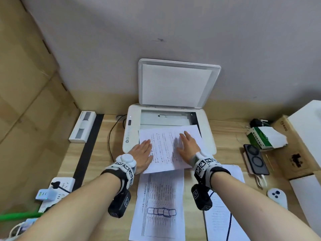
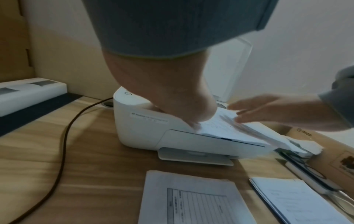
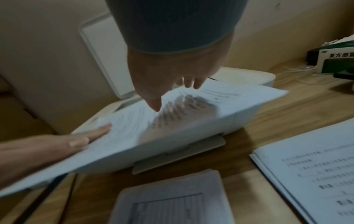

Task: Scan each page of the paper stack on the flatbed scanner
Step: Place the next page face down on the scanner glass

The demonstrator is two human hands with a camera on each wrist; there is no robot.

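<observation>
The green and white box at the right of the desk carries large Chinese characters, of which 复方感 can be read before the picture's edge cuts the line off. The cardboard box beside the scanner shows a printed circle mark and letters that look like RICO. The pages, the form and the label on the scanner's side bear print too blurred to read

Black-and-white marker-patterned wristbands
</observation>
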